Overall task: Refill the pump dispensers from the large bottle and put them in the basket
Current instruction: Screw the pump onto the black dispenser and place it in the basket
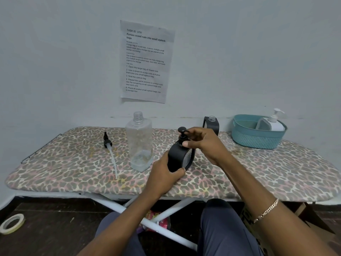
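Observation:
A black pump dispenser (178,157) stands on the ironing board (73,169) in the middle. My left hand (166,172) grips its lower body. My right hand (201,143) pinches the collar of its black pump head (182,133). The large clear bottle (139,143), uncapped and nearly empty, stands just left of it. A second black dispenser (211,124) without its pump stands behind my right hand. A loose black pump with a white tube (110,154) lies to the left. A teal basket (256,137) at the right rear holds a white pump dispenser (275,122).
A printed sheet (146,61) hangs on the wall behind the board. A roll of tape (12,223) lies on the dark floor at the lower left. The board's white legs (166,230) cross beneath it, in front of my knees.

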